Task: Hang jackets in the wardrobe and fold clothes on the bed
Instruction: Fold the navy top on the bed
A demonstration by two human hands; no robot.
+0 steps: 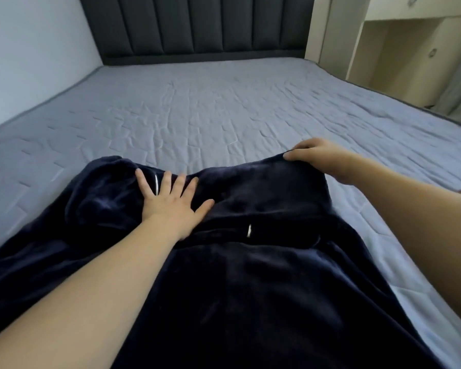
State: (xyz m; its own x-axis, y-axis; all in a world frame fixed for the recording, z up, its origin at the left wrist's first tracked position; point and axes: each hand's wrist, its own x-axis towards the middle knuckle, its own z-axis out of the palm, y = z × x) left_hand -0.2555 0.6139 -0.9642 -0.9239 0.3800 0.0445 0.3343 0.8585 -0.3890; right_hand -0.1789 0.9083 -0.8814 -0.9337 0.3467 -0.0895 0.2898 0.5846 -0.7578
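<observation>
A dark navy fleece garment (264,275) lies spread on the near part of the bed (197,110), with two small white cord tips showing on it. My left hand (171,201) presses flat on its upper middle, fingers spread and straight. My right hand (320,158) pinches the garment's far right corner between thumb and fingers, lifting that edge slightly off the sheet.
The bed has a wrinkled grey-blue quilted sheet and a dark padded headboard (197,25) at the far end. A pale wall (24,54) runs along the left side. Cream cabinets (399,41) with an open niche stand at the right.
</observation>
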